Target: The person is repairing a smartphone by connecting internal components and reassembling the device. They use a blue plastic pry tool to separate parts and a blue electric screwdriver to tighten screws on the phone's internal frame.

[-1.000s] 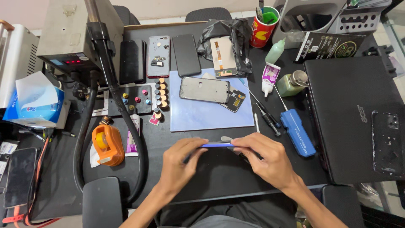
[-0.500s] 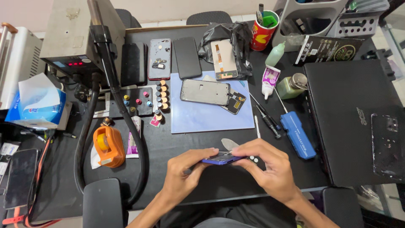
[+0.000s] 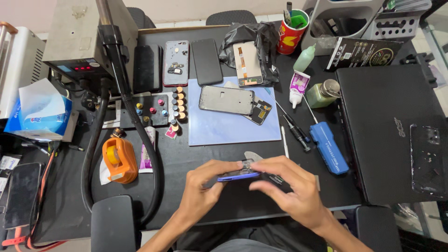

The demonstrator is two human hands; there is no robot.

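Both hands hold a blue-edged phone [image 3: 238, 176] edge-up just above the near table edge. The left hand [image 3: 203, 186] pinches its left end, fingers closed on it; the right hand [image 3: 289, 186] curls over the right end, also closed on it, with a dark flat piece [image 3: 279, 179] under its fingers. Risk: the thin phone, gripped only at its ends, could twist or slip to the black table [image 3: 196, 154]. Ahead of the hands lies a blue mat [image 3: 224, 130] bearing an opened phone frame [image 3: 227, 100]; right of the right hand, a blue tool case [image 3: 329, 147] and screwdrivers [image 3: 296, 130] crowd the put-down space; left of the left hand, an orange tape dispenser [image 3: 119, 159]
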